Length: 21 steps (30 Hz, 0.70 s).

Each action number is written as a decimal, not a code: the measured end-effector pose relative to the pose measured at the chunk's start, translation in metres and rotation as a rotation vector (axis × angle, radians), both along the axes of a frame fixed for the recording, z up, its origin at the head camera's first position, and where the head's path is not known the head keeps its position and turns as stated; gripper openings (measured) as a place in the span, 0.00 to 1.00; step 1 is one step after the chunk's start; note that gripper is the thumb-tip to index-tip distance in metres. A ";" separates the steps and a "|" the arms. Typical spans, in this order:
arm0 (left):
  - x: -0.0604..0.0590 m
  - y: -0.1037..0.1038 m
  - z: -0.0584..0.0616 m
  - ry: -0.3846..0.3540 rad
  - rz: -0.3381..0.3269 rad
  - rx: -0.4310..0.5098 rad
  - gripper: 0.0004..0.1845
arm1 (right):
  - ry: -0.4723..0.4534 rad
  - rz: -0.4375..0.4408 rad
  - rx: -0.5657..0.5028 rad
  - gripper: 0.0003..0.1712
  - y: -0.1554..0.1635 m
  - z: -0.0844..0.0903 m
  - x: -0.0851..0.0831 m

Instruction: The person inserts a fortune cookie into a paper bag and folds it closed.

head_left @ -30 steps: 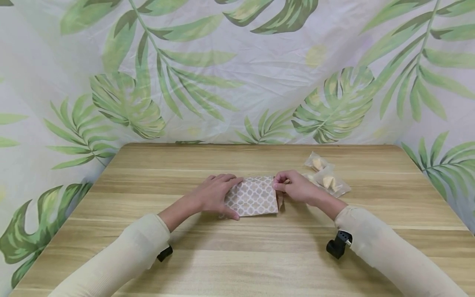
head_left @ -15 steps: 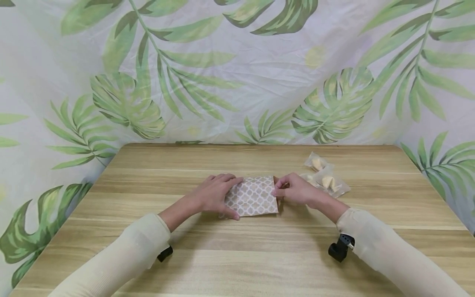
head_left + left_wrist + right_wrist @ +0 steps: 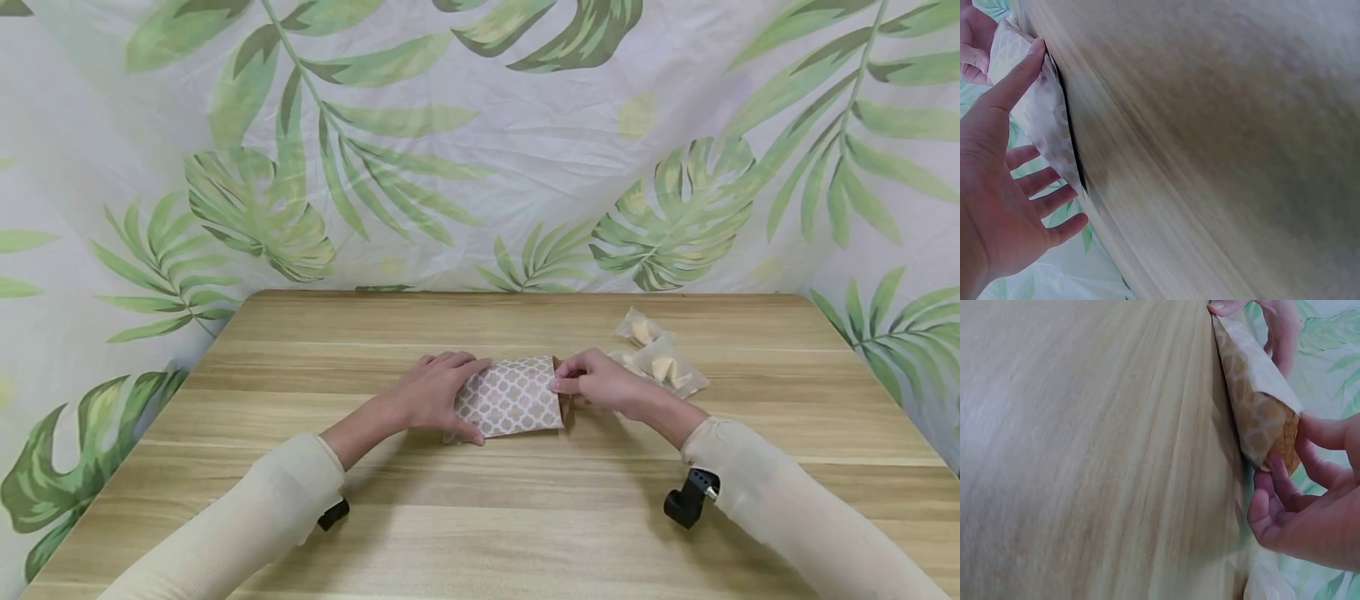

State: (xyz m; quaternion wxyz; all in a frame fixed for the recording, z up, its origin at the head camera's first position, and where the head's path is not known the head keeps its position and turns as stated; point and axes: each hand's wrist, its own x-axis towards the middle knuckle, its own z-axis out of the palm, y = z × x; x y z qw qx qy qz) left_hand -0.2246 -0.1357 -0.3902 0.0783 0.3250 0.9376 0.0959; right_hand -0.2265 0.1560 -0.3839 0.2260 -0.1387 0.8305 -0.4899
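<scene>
Head view: a small patterned paper bag [image 3: 510,397] lies flat near the middle of a wooden desk [image 3: 480,517]. The left hand [image 3: 429,392] rests on the bag's left end, its fingers [image 3: 1035,181] straight and spread, thumb along the near edge, grasping nothing. The right hand [image 3: 600,382] is at the bag's right end, where its curled fingers [image 3: 1285,487] pinch the open brown mouth of the bag. Just right of that hand, touching the desk, lie clear wrapped fortune cookies [image 3: 660,358]. Both arms wear cream sleeves [image 3: 247,517]. A leaf-print cloth [image 3: 480,142] hangs behind the desk's far edge.
</scene>
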 end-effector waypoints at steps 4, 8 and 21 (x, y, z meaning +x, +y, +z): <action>0.000 0.001 0.000 0.002 -0.002 0.003 0.60 | 0.086 0.005 -0.023 0.06 0.002 0.000 0.001; -0.001 0.001 0.001 -0.005 -0.002 0.012 0.60 | 0.158 0.025 -0.056 0.16 0.004 0.000 0.001; -0.001 0.004 0.006 -0.062 0.019 0.056 0.58 | 0.118 0.029 -0.074 0.39 0.011 -0.001 0.001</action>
